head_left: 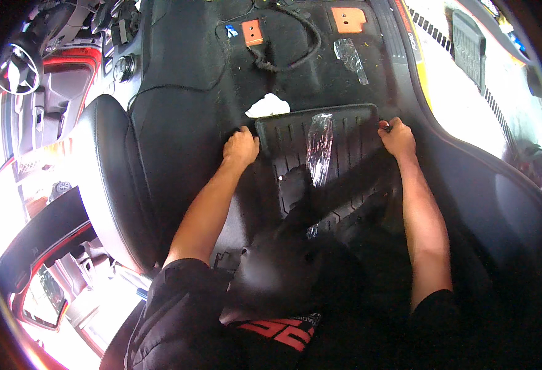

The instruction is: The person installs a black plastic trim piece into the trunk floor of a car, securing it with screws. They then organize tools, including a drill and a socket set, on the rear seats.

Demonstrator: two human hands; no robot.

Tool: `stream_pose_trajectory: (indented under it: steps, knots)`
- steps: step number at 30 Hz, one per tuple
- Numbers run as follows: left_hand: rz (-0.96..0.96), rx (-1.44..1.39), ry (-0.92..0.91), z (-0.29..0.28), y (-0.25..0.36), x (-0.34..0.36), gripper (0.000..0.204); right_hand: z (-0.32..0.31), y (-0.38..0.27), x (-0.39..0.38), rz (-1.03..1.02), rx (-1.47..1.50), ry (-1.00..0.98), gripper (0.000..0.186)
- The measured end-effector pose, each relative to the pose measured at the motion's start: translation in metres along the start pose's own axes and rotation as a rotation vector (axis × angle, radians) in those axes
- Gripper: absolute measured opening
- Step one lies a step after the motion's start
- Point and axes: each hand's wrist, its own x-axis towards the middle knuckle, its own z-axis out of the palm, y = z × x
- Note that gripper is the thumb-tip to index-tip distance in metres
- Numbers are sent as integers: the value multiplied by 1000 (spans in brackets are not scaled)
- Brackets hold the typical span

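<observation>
A black ribbed floor mat [351, 132] lies ahead of me on the dark car carpet, with a crumpled strip of clear plastic [320, 145] across its middle. Beside the mat's upper left edge, my left hand [242, 147] is closed, fingers curled down toward the carpet; what it grips, if anything, is hidden. My right hand [399, 137] is closed at the mat's upper right edge. A small red object [384, 125], its kind unclear, pokes out from those fingers. Just above the mat's left corner sits a crumpled white piece [268, 106], perhaps paper or cloth.
Orange brackets [253, 32] [348, 20] show through the carpet farther ahead, near a looped black cable [295, 61]. Another clear plastic scrap [350, 60] lies there. A black seat [107, 179] stands at left; the door sill [416, 61] runs along the right.
</observation>
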Motion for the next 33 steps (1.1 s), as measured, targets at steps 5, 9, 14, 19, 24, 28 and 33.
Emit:
stream_pose_trajectory:
  steps: [5, 9, 14, 19, 24, 28, 33]
  knots:
    - [26, 44, -132, 4, -6, 12, 26, 14, 9, 13, -3, -127, -22, 34]
    - [165, 24, 44, 25, -29, 14, 21, 21, 2, 17, 27, -179, -20, 34]
    - [135, 14, 48, 9, -10, 1, 20, 11, 3, 10, 26, -188, 3, 31]
    - [11, -107, -44, 18, -18, 15, 19, 8, 4, 6, -57, -117, -13, 28]
    - [332, 115, 103, 36, -36, 20, 23, 15, 0, 7, 16, -177, -24, 31]
    - [211, 56, 61, 20, -6, 6, 19, 21, 12, 10, 98, -224, -67, 42]
    - [90, 60, -105, 13, -16, 14, 23, 10, -2, 4, 102, -160, -54, 47]
